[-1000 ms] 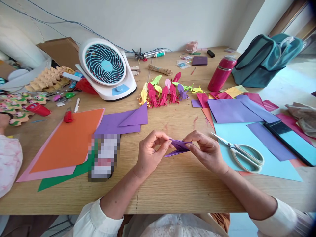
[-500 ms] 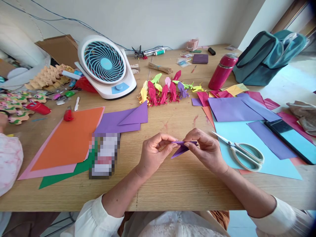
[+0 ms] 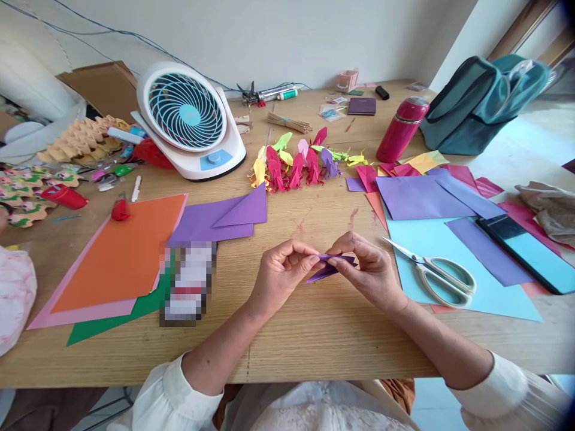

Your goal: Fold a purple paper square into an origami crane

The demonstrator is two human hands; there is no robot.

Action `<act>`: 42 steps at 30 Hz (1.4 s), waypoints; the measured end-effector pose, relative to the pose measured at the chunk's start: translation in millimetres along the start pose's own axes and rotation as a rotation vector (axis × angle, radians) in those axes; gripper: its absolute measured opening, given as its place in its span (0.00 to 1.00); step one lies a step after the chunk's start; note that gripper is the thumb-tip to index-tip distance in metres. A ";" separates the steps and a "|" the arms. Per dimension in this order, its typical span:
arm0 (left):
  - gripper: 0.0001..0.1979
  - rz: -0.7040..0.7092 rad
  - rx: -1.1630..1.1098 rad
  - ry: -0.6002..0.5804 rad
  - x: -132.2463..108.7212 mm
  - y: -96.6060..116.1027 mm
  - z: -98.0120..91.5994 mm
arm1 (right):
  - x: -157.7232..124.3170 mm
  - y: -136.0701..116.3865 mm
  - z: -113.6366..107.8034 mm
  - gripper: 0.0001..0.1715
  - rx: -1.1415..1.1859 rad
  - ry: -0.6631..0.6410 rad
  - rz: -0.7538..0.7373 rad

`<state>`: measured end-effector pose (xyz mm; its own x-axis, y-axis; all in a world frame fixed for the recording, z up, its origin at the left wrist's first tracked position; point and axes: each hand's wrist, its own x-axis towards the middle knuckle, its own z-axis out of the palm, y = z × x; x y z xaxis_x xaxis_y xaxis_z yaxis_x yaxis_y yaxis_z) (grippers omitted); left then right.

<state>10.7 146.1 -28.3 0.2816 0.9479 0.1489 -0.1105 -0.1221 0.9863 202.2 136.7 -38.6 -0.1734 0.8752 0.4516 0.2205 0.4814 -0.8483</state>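
Note:
A small folded piece of purple paper [image 3: 324, 273] is held above the table between my two hands. My left hand [image 3: 285, 272] pinches its left end between thumb and fingers. On the other side, my right hand [image 3: 369, 272] grips it with thumb and forefinger, close to the left fingertips. One pointed flap hangs below the fingers. Beyond my hands stands a group of folded paper figures [image 3: 296, 170] in red, yellow, green, pink and purple. Scissors [image 3: 444, 278] lie on light blue paper [image 3: 503, 302] to the right of my right hand.
Orange paper [image 3: 119, 257], purple sheets [image 3: 202, 221] and a blurred phone [image 3: 188, 287] lie left. A fan [image 3: 193, 120] stands behind. Right are a red bottle [image 3: 402, 129], a teal bag [image 3: 467, 114] and a black phone [image 3: 525, 251]. Someone's sleeve [image 3: 15, 299] shows at far left.
The fingers of my right hand have shifted slightly left, nearer my left fingertips. The lower flap of the purple paper sits a little higher and flatter. The whole view has shifted slightly.

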 end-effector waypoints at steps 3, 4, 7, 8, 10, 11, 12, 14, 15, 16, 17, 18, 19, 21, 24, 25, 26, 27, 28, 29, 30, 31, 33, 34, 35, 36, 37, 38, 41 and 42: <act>0.08 -0.030 -0.014 -0.014 -0.7 -0.6 1.7 | 1.2 -2.0 1.9 0.02 0.007 -0.001 -0.032; 0.08 -0.042 -0.016 -0.019 -0.8 -0.8 2.1 | 1.5 -2.3 2.3 0.03 0.015 -0.002 -0.039; 0.08 -0.052 -0.018 -0.032 -1.2 -1.7 2.4 | 2.0 -2.4 3.0 0.03 0.019 -0.003 -0.043; 0.07 -0.052 -0.017 -0.033 -1.2 -2.1 2.3 | 2.2 -2.2 3.1 0.03 0.010 0.001 -0.046; 0.07 -0.051 -0.013 -0.027 -1.4 -2.9 1.9 | 2.4 -1.9 3.3 0.03 -0.008 0.009 -0.055; 0.07 -0.052 -0.009 -0.024 -1.3 -3.2 1.6 | 2.4 -1.8 3.4 0.03 -0.015 0.010 -0.060; 0.06 -0.052 -0.007 -0.022 -1.2 -3.5 1.2 | 2.5 -1.7 3.5 0.03 -0.018 0.008 -0.064; 0.06 -0.051 0.000 -0.028 -0.7 -4.0 0.5 | 2.5 -1.5 3.7 0.04 -0.025 -0.003 -0.078; 0.05 -0.051 0.009 -0.032 -0.3 -4.1 0.1 | 2.4 -1.3 3.8 0.04 -0.033 -0.011 -0.091; 0.05 -0.050 0.022 -0.034 0.1 -4.3 -0.1 | 2.3 -1.1 3.9 0.04 -0.042 -0.017 -0.107; 0.04 -0.048 0.042 -0.035 0.5 -4.4 -0.3 | 2.2 -0.8 4.1 0.04 -0.053 -0.024 -0.122; 0.04 -0.044 0.069 -0.036 0.7 -4.5 -0.4 | 2.0 -0.5 4.3 0.04 -0.064 -0.029 -0.136; 0.03 -0.036 0.104 -0.034 0.8 -4.7 -0.4 | 1.8 -0.1 4.5 0.05 -0.077 -0.031 -0.149; 0.03 0.005 0.192 -0.022 0.3 -5.1 -0.2 | 1.5 0.4 5.0 0.05 -0.103 -0.035 -0.159; 0.03 0.086 0.309 -0.004 -1.8 -5.7 0.4 | 1.4 0.9 5.3 0.05 -0.143 -0.040 -0.161; 0.03 0.108 0.332 -0.002 -2.5 -5.6 0.6 | 1.4 1.0 5.3 0.05 -0.154 -0.041 -0.163; 0.04 0.125 0.346 -0.002 -3.0 -5.4 0.8 | 1.3 1.2 5.1 0.05 -0.164 -0.042 -0.165; 0.04 0.139 0.353 0.001 -3.3 -5.0 1.0 | 1.2 1.5 4.9 0.05 -0.172 -0.039 -0.165; 0.04 0.153 0.356 0.008 -3.3 -4.6 1.0 | 1.1 1.9 4.6 0.04 -0.179 -0.034 -0.160; 0.05 0.166 0.355 0.017 -3.0 -4.0 0.9 | 1.0 2.4 4.2 0.04 -0.182 -0.023 -0.148; 0.05 0.175 0.348 0.026 -2.6 -3.5 0.8 | 1.0 2.8 3.8 0.03 -0.182 -0.012 -0.130; 0.05 0.181 0.337 0.034 -1.9 -3.2 0.5 | 1.1 3.2 3.3 0.03 -0.179 0.000 -0.112; 0.05 0.178 0.303 0.042 -0.6 -2.9 -0.2 | 1.7 3.6 2.5 0.03 -0.163 0.015 -0.080; 0.05 0.168 0.282 0.041 0.0 -3.1 -0.5 | 2.2 3.6 2.2 0.04 -0.150 0.014 -0.073; 0.06 0.153 0.259 0.039 0.5 -3.4 -0.8 | 2.8 3.4 1.9 0.04 -0.138 0.011 -0.075; 0.06 0.132 0.235 0.037 0.8 -3.9 -1.0 | 3.4 3.3 1.6 0.04 -0.128 0.007 -0.083; 0.06 0.111 0.210 0.034 1.1 -4.5 -1.2 | 3.8 3.2 1.3 0.04 -0.121 0.007 -0.094; 0.07 0.092 0.185 0.028 1.2 -5.1 -1.4 | 4.1 3.2 1.0 0.04 -0.118 0.007 -0.103; 0.08 0.062 0.127 0.012 1.4 -6.9 -1.9 | 4.0 4.6 -0.1 0.02 -0.116 0.019 -0.091; 0.08 0.060 0.113 0.011 1.5 -7.5 -2.3 | 3.9 5.4 -0.6 0.02 -0.115 0.028 -0.076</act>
<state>9.9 149.2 -35.6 0.2672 0.9409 0.2080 -0.0190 -0.2106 0.9774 203.3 142.7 -41.2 -0.1673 0.8360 0.5226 0.3163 0.5476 -0.7747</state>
